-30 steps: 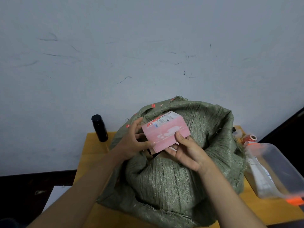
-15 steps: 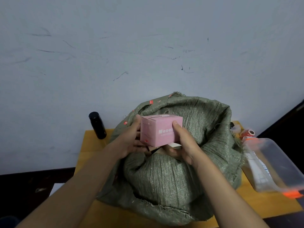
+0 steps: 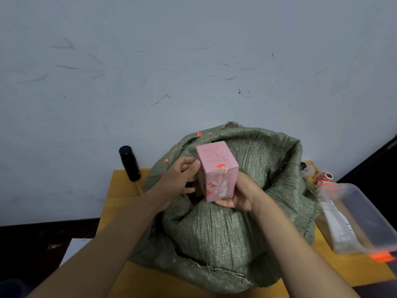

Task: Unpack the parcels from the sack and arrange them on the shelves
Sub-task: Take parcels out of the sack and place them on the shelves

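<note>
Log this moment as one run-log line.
stage: parcel out | pink box held above green sack | left hand grips side | right hand supports underneath

Left hand point(image 3: 182, 179) and right hand point(image 3: 240, 194) raised together, fingers curled, forearms converging

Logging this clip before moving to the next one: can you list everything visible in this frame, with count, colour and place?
pink box: 1, pink with red and white stickers, held above the sack's mouth
woven sack: 1, grey-green, open, on the table
table: 1, yellow wood, against the wall
bottle: 1, black, upright at the table's back left, beside the sack
plastic container: 1, clear with orange clips, tilted at the table's right edge
tape roll: 1, red and white, back right, behind the container
wall: 1, pale grey, scuffed, behind the table
left hand: 1, grips the box's left side
right hand: 1, holds the box's lower right from beneath
</note>
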